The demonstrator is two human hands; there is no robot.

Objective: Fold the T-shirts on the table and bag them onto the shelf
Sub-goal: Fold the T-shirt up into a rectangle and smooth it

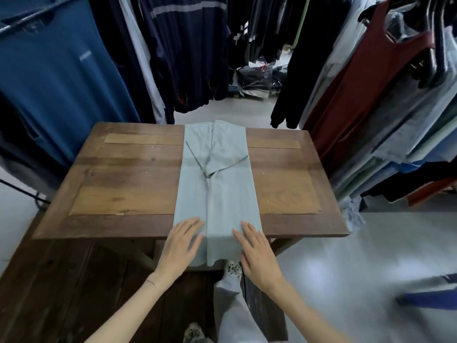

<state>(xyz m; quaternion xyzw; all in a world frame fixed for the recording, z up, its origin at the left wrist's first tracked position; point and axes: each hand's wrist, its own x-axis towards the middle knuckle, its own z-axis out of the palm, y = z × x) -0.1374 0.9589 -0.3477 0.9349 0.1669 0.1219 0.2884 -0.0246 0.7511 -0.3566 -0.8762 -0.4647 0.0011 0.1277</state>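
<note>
Racks of hanging clothes [173,53] crowd the upper frame around a wooden counter [128,184] in the middle. On it lies a pale green T-shirt [217,184], its sides and sleeves already folded in to make a long strip running from the far edge to the near edge, where its end droops over. The left hand [180,243] and right hand [257,253] lie flat with straight fingers on that near end, holding nothing.

The overhanging end could drag the strip off or pull the folded sides loose when it is lifted, since the cloth is limp and the sleeves are only laid in place. Uneven lifting would skew the next fold.

No bag or shelf can be made out, nor other T-shirts on the counter. Packets on the floor at upper centre are too dark to identify. The far end of the T-shirt is foreshortened.
</note>
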